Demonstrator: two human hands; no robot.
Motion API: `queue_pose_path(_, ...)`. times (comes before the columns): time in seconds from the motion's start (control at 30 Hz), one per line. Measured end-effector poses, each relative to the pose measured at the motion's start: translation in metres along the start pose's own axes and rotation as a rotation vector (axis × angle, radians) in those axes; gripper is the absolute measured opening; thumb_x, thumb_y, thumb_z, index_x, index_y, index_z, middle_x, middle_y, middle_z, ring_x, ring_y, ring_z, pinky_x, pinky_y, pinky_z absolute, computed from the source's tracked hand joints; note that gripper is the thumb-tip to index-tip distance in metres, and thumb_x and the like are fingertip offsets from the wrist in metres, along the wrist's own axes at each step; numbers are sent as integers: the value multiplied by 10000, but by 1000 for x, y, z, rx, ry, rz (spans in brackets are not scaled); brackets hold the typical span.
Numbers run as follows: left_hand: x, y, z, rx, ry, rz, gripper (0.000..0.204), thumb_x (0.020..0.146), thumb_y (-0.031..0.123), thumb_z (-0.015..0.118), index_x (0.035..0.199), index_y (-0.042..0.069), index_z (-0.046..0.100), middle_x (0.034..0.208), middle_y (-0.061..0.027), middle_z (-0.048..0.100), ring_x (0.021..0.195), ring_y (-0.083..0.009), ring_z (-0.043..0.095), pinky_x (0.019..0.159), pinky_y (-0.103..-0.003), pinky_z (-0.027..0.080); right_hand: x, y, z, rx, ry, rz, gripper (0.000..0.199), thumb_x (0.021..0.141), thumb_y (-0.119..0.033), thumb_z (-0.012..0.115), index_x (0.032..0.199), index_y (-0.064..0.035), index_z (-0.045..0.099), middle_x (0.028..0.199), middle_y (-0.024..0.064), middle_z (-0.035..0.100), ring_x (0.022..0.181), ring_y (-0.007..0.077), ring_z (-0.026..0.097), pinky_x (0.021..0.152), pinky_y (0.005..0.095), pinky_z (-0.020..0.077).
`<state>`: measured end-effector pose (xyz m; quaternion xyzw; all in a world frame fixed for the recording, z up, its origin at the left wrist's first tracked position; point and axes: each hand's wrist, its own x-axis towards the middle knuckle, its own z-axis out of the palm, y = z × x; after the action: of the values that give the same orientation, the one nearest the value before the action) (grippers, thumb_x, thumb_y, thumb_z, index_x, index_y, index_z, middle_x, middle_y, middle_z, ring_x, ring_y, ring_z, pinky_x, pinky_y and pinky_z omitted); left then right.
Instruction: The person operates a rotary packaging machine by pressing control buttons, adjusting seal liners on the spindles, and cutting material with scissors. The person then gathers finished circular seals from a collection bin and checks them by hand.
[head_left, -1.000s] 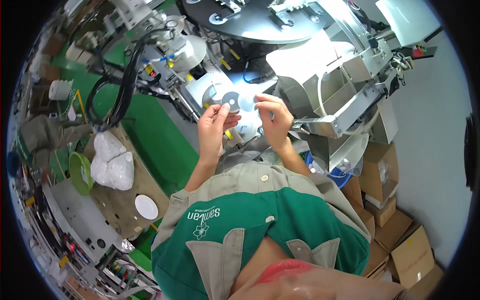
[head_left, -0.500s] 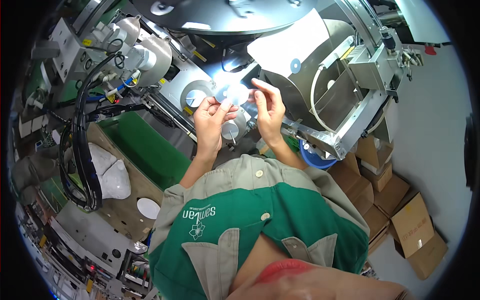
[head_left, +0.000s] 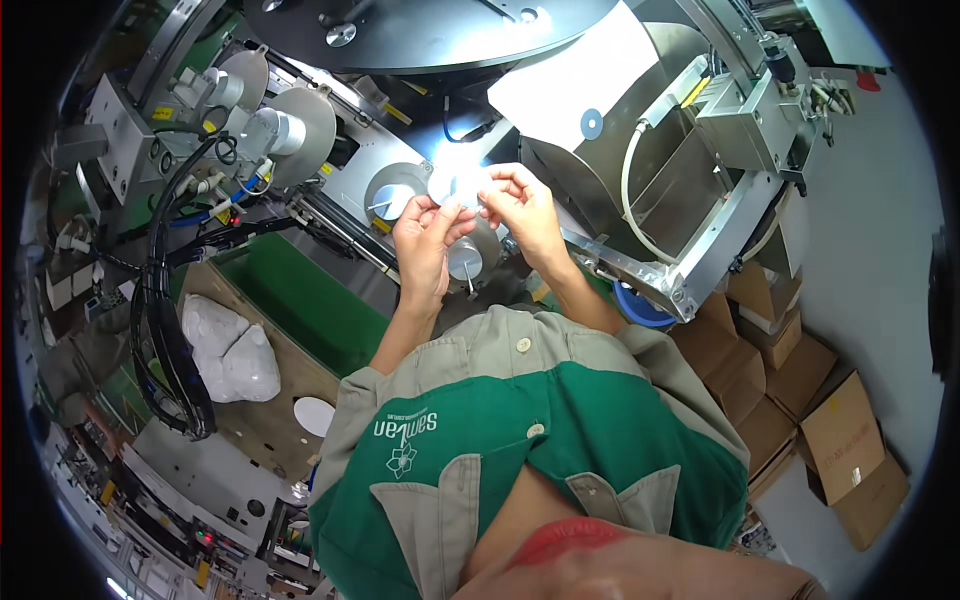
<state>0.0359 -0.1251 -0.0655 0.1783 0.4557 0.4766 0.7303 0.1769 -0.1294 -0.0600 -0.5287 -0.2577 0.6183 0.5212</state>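
Note:
A small pale disc [head_left: 464, 192] is held up in front of a very bright light. My left hand [head_left: 424, 248] is closed on its lower left edge, with thumb and fingers pinching it. My right hand [head_left: 530, 218] has its thumb and fingertips pressed together at the disc's right edge. Glare washes out the disc's surface, so I cannot tell whether it is one piece or several. Just below the hands is a round metal holder [head_left: 464, 260] with a pin. Another round holder [head_left: 395, 200] sits left of the disc.
A large dark round plate [head_left: 440, 45] spans the top. On the right stand a metal chute [head_left: 680, 165] with a white sheet [head_left: 575, 80], and a blue bucket [head_left: 640, 306]. Cardboard boxes [head_left: 845, 425] lie behind. Black cables [head_left: 160, 290] hang left, near a white bag [head_left: 240, 365].
My right hand's raised fingers have come down and closed at the disc's right edge. My left hand keeps its pinch. The view has shifted slightly.

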Motion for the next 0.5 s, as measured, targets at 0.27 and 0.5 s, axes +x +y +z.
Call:
queue_pose_path(0.27, -2, 2, 2, 117, -8, 94, 119, 849, 46, 584, 893, -7, 486, 817, -123, 630, 734, -170, 652, 641, -248, 550, 5, 1, -1, -129, -39, 6, 239, 803, -93, 654, 973, -9, 508, 747, 15, 587, 598, 44, 547, 511, 171, 426)
queue_pose_path(0.5, -5, 5, 4, 117, 14, 139, 104, 859, 51, 573, 899, -14, 502, 819, -120, 633, 734, -168, 649, 645, -257, 544, -7, 4, -4, -591, 58, -713, 175, 729, 93, 632, 855, -6, 561, 889, 112, 649, 811, 179, 634, 671, 266, 503)
